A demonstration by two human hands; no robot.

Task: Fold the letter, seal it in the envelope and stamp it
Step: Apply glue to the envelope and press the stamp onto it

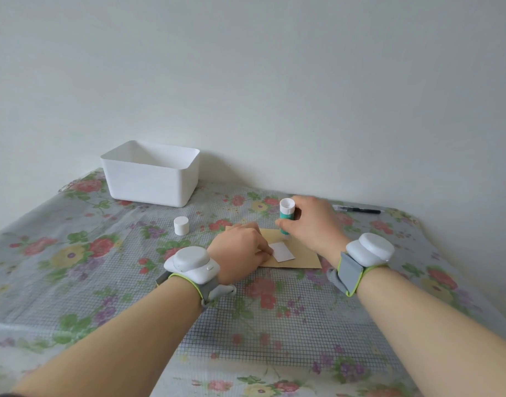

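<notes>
A tan envelope (303,260) lies flat on the flowered tablecloth in the middle of the table. A small white rectangle, the stamp (282,252), rests on it. My left hand (240,247) lies on the envelope's left part, its fingertips touching the stamp's left edge. My right hand (312,224) holds a green and white glue stick (286,214) upside down, its lower end touching the envelope just behind the stamp. The glue stick's white cap (181,225) stands apart to the left. The letter is not visible.
A white plastic bin (151,179) stands at the back left near the wall. A black pen (357,210) lies at the back right. The floral cloth covers the table (260,325), whose front edge is near me. Both wrists wear grey-and-white bands.
</notes>
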